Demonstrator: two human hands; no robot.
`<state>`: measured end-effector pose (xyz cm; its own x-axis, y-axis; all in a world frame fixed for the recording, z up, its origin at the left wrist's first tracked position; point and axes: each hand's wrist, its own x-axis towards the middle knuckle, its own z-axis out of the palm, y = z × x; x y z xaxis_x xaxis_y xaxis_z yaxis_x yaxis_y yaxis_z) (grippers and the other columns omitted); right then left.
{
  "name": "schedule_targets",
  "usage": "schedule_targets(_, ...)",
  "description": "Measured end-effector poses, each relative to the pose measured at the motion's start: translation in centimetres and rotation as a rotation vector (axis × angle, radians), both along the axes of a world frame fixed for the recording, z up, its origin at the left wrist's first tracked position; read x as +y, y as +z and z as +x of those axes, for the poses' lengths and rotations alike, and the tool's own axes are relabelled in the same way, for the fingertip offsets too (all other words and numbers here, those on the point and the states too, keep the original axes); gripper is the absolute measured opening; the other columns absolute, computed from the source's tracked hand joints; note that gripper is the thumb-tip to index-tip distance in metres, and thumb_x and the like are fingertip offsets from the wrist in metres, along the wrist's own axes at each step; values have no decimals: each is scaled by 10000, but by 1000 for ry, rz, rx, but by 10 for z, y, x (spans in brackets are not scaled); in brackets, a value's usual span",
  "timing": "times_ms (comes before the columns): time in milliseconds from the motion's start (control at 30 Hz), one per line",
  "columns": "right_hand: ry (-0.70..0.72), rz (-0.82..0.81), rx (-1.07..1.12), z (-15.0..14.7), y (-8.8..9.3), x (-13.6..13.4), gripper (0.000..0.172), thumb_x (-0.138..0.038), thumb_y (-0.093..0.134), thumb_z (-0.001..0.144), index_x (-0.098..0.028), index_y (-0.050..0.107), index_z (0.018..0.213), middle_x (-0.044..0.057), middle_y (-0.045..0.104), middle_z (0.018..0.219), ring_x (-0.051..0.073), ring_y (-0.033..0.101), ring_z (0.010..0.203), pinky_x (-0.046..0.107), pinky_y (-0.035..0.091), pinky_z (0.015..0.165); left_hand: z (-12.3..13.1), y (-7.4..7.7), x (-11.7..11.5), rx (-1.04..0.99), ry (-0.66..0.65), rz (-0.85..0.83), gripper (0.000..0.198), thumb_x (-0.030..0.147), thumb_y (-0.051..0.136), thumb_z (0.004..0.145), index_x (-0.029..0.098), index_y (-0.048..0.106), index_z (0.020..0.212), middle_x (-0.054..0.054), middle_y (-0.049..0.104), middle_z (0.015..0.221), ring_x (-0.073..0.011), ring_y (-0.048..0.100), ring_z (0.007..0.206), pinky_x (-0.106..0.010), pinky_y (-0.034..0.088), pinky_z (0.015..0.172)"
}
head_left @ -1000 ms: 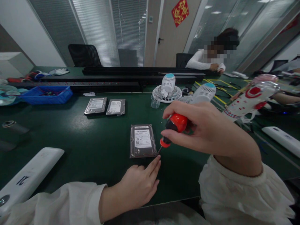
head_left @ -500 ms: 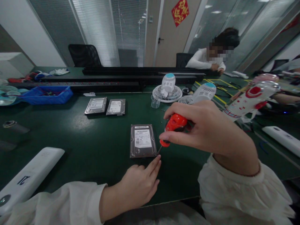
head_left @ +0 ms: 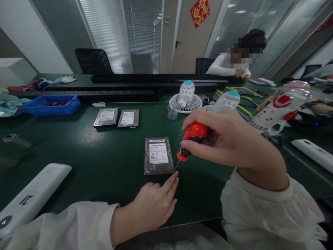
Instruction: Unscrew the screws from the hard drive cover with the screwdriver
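Note:
A hard drive (head_left: 158, 156) lies label-up on the green table in front of me. My right hand (head_left: 229, 139) is closed around a red-and-black screwdriver (head_left: 191, 139), whose tip meets the drive's near right corner. My left hand (head_left: 153, 205) rests on the table just below that corner, index finger stretched toward it, the other fingers loosely curled, holding nothing.
Two more hard drives (head_left: 117, 118) lie farther back. Small white fans (head_left: 187, 97) and a clear cup (head_left: 172, 113) stand behind the screwdriver. A blue bin (head_left: 52, 105) sits at left, white bars (head_left: 28, 199) at both sides. Another person (head_left: 234, 62) sits across the table (head_left: 109, 152).
My right hand has shifted its fingers slightly on the screwdriver handle, with the tip staying at the drive's corner. My left hand has not moved.

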<state>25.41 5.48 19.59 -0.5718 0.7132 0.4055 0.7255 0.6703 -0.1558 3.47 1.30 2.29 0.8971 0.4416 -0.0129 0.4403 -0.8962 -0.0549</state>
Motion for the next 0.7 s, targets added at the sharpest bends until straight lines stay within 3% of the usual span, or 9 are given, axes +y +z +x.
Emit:
schedule_targets(200,-22,87,80,4,5,-8,175,-367,680,970,-202,632,938,-15,671,758,132,572,612,310,379,622,-1,-1,1,-6,-6,19,605,341,489,1090,54,511,1622,-287,491,1656,-214,778,749,-369,622,636)
schedule_targets(433,-341,360,79,14,14,-36,237,-431,725,1010,-220,640,1078,89,743,1027,215,652,831,397,440,756,-1,1,1,9,-4,-12,599,327,480,1089,46,515,1617,-272,447,1689,-216,782,773,-375,628,636)
schedule_targets(500,-424,377,91,18,1,-41,218,-376,747,997,-226,627,1102,93,761,1068,235,697,870,403,472,775,-1,0,1,21,-2,-21,596,326,474,1092,50,514,1619,-259,426,1704,-222,787,789,-384,638,645)
schedule_targets(533,-389,389,84,21,-10,-43,242,-370,770,973,-229,615,1094,82,770,1022,233,713,824,387,484,708,-1,0,1,28,-2,-28,596,326,475,1093,54,512,1621,-252,424,1707,-224,791,800,-385,643,653)
schedule_targets(700,-391,385,38,22,-91,-54,246,-273,756,961,-246,544,1083,98,808,1016,269,809,868,357,609,642,-1,-1,1,35,11,-48,596,319,502,1086,70,510,1628,-235,448,1693,-223,809,841,-368,662,703)
